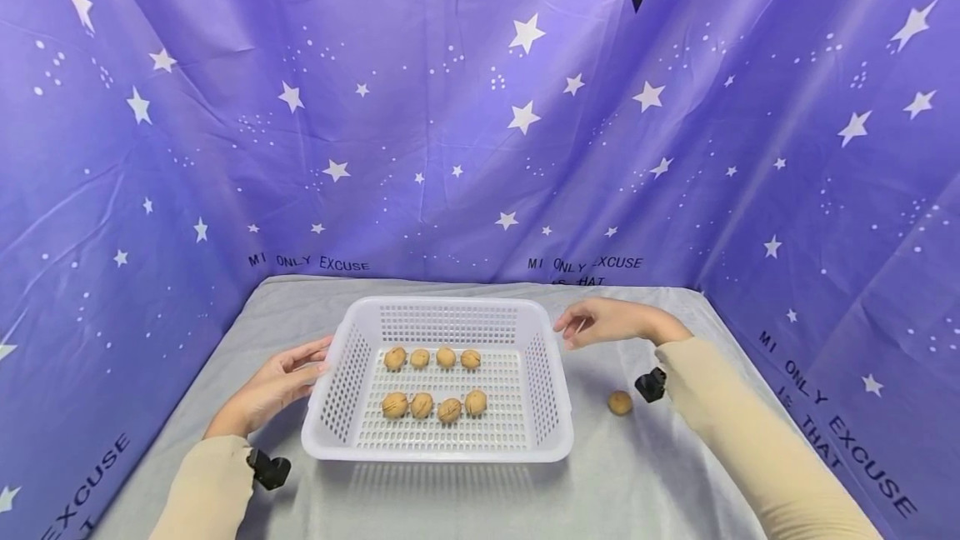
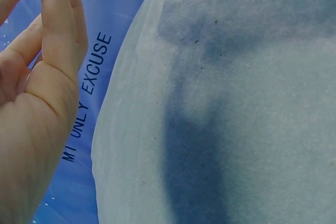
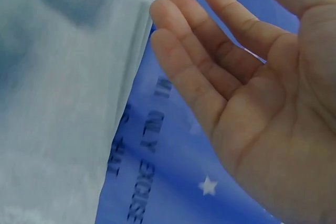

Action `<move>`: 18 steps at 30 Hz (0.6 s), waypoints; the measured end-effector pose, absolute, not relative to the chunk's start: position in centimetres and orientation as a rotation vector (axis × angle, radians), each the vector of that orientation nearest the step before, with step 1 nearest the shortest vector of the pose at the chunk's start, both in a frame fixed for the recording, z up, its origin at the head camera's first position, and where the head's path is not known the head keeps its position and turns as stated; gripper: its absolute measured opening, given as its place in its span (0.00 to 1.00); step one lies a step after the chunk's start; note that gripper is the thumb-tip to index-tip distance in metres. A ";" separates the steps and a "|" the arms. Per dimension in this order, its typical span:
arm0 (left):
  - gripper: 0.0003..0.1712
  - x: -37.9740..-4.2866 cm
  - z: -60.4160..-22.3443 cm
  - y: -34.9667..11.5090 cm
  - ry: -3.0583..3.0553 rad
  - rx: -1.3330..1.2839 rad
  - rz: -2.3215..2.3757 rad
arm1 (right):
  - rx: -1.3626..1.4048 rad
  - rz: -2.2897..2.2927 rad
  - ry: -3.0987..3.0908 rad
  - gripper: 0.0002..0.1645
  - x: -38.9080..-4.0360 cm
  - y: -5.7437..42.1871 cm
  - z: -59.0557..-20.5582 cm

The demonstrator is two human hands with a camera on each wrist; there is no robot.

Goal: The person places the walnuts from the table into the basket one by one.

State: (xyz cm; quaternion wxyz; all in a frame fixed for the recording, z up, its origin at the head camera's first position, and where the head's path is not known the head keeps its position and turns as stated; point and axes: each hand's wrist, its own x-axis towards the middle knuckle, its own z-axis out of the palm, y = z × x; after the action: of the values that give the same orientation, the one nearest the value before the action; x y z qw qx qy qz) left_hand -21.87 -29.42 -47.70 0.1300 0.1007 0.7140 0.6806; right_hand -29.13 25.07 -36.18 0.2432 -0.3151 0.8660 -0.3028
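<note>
A white plastic basket with slotted walls stands in the middle of the grey cloth in the head view. Inside, several walnuts lie in two rows, a back row with one walnut and a front row with another walnut. My left hand is at the basket's left side, its fairly straight fingers right at the rim. Beyond the right rim hovers my right hand, fingers loosely bent and nothing in them. A single walnut lies on the cloth outside the basket, below my right wrist.
Grey cloth covers the table. A blue-purple curtain with white stars and lettering encloses the back and both sides. A black wrist device sits on the left sleeve, and a second black device on the right one.
</note>
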 end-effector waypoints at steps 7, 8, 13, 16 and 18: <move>0.36 -21.8 -47.7 -29.5 2.079 0.291 1.977 | -0.785 -0.874 2.377 0.24 -28.7 28.2 -37.3; 0.36 -21.8 -47.7 -29.5 2.078 0.291 1.977 | -0.764 -0.878 2.376 0.24 -28.7 28.5 -37.5; 0.36 -21.8 -47.6 -29.5 2.084 0.291 1.974 | -0.658 -0.896 2.356 0.24 -28.2 29.9 -39.3; 0.36 -21.8 -47.6 -29.4 2.084 0.292 1.974 | -0.618 -0.913 2.334 0.25 -27.8 30.7 -40.7; 0.36 -21.8 -47.6 -29.4 2.082 0.290 1.975 | -0.596 -0.929 2.317 0.26 -27.6 31.2 -41.7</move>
State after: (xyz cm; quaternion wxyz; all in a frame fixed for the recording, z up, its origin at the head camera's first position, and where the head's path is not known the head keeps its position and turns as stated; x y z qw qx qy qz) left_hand -21.82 -29.39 -47.61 0.1282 0.0999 0.7160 0.6789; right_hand -27.60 31.22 -41.73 0.2837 -0.2226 0.8657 -0.3471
